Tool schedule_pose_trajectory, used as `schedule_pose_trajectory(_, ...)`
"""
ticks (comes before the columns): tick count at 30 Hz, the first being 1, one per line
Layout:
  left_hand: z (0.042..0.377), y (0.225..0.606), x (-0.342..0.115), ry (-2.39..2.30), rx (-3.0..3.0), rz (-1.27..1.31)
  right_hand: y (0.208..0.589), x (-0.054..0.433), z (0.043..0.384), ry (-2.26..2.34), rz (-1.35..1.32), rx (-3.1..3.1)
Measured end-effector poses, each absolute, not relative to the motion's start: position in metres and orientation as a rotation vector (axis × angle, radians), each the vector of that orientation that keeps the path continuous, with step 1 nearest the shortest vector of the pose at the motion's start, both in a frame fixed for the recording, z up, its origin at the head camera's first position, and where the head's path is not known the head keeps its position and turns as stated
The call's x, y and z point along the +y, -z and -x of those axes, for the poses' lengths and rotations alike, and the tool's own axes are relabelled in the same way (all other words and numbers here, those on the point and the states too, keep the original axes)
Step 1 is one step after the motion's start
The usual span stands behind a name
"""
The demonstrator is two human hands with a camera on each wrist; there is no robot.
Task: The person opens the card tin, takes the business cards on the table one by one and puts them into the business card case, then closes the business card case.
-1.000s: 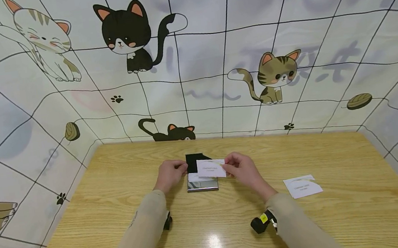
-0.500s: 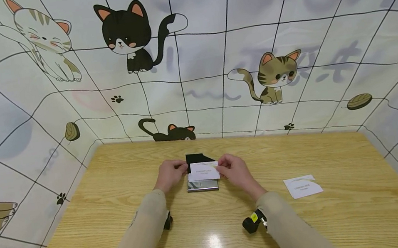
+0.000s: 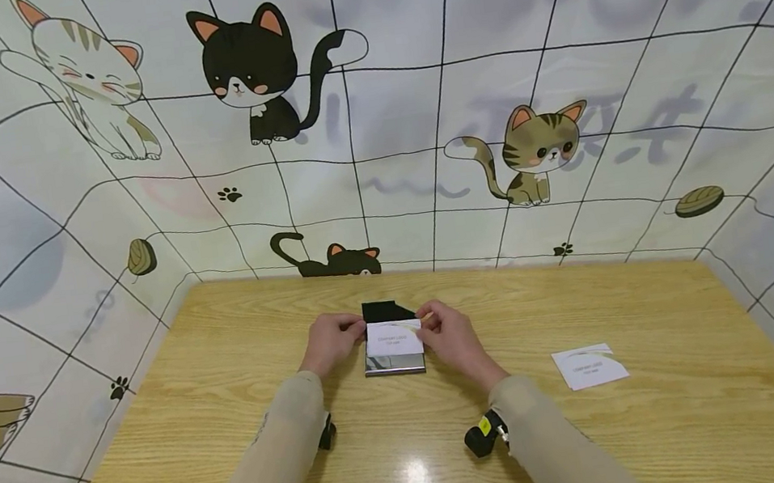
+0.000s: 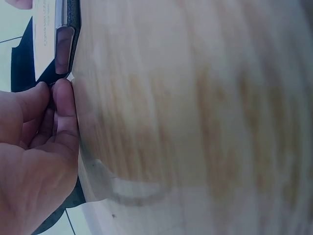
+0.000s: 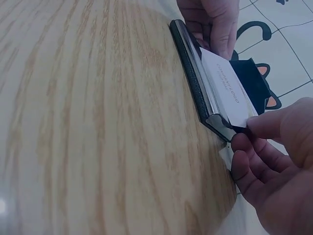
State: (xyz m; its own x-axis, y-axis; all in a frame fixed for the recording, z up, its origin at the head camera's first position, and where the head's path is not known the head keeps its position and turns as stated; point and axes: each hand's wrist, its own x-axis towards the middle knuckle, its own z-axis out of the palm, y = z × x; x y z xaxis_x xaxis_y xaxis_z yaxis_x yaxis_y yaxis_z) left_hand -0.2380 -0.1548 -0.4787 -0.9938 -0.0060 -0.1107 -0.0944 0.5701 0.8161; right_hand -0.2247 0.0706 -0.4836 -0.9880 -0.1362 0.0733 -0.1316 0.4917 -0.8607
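A business card holder (image 3: 394, 365) lies on the table in the head view, with a silver metal front and its black flap (image 3: 379, 312) folded back. Over its opening lies a white business card (image 3: 394, 338) printed with a company logo. My left hand (image 3: 332, 338) pinches the holder's left edge between thumb and fingers. At the other side, my right hand (image 3: 451, 337) pinches the card's right edge; in the right wrist view its thumb sits on the card's corner, beside the holder's open metal end (image 5: 220, 125). The card's lower edge meets the holder's metal front.
More white business cards (image 3: 589, 366) lie in a small overlapping pile to the right on the wooden table (image 3: 238, 449). A cloth wall (image 3: 401, 125) printed with cats and grid lines rises behind and at both sides. Small black wrist cameras (image 3: 482, 439) hang under the sleeves.
My right hand has moved left with the business card, bringing it from right of the holder to lie squarely over its opening. The left hand has stayed at the holder's left edge.
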Motion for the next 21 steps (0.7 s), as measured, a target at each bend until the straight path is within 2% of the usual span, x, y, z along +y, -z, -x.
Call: schedule_pose_trajectory(21, 0.2392, 0.4795, -0.1544, -1.419, 2.706, 0.076, 0.4851, 0.065, 0.2257, 1.413, 0.315, 2.782)
